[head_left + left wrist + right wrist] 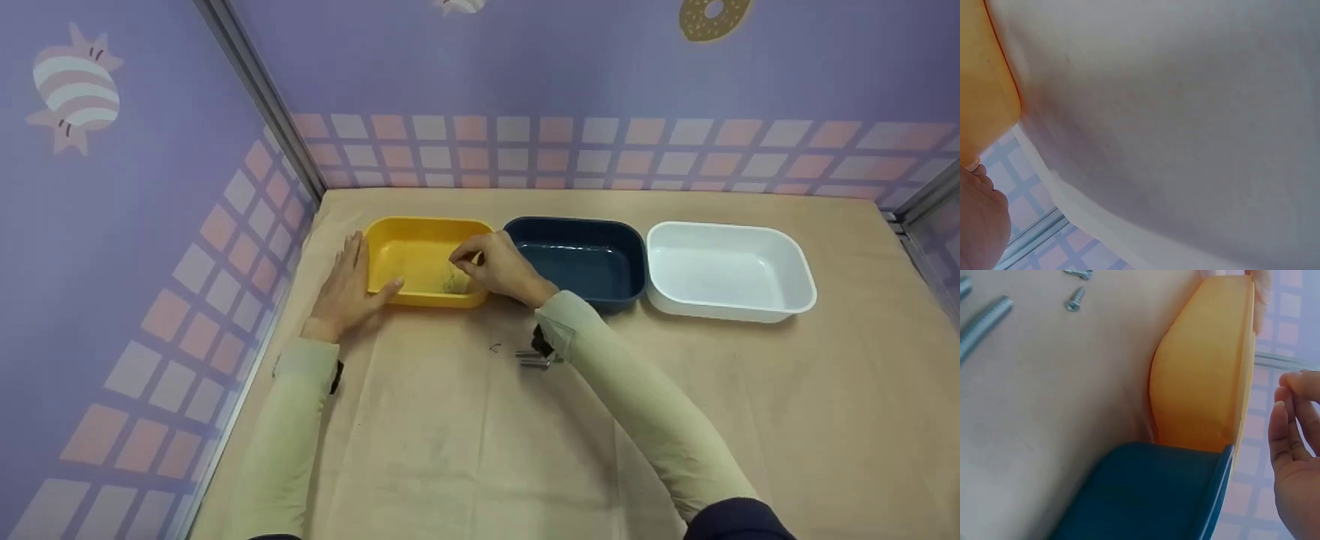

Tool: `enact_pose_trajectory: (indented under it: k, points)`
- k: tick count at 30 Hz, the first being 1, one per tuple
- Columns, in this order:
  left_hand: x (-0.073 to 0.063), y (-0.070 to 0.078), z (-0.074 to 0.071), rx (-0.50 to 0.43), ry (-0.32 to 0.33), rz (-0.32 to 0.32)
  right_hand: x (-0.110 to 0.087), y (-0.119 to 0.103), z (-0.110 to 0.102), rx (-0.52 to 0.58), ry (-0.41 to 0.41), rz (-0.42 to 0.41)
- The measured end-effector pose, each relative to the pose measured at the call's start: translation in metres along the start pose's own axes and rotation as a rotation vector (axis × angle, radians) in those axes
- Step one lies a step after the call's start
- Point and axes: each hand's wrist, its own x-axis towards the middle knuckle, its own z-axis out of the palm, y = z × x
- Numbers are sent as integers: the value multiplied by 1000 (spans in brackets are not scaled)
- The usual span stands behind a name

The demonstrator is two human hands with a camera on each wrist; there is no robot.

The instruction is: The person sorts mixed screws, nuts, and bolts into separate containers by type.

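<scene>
My left hand [346, 289] lies along the left side of a yellow tray [386, 298], its fingers straight and its thumb at the front rim. Over the right part of that tray is my right hand [501, 264], thumb and fingertips brought together. I cannot tell whether a small thing is between those fingertips. Beneath them, small thin metal pieces [450, 286] lie on the tray's floor. On the cloth in front, two small screws [1075, 299] lie near thicker threaded bolts [985, 329], which are partly behind my right wrist in the head view.
A dark blue tray [600, 301] stands right beside the yellow one, partly covered by my right hand and wrist. To its right stands a white tray [727, 308]. Patterned wall panels [555, 67] close off the back and left of the cloth-covered table [420, 450].
</scene>
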Motion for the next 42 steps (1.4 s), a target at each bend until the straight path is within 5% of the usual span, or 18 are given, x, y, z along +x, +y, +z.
enact_pose_trajectory:
  k: [22, 42]
  points:
    - [5, -2, 2, 34, -7, -12, 28, 2, 14, -10, 70, 167]
    - [3, 1, 2, 29, -5, -9, 21, 2, 8, -40, 27, 109]
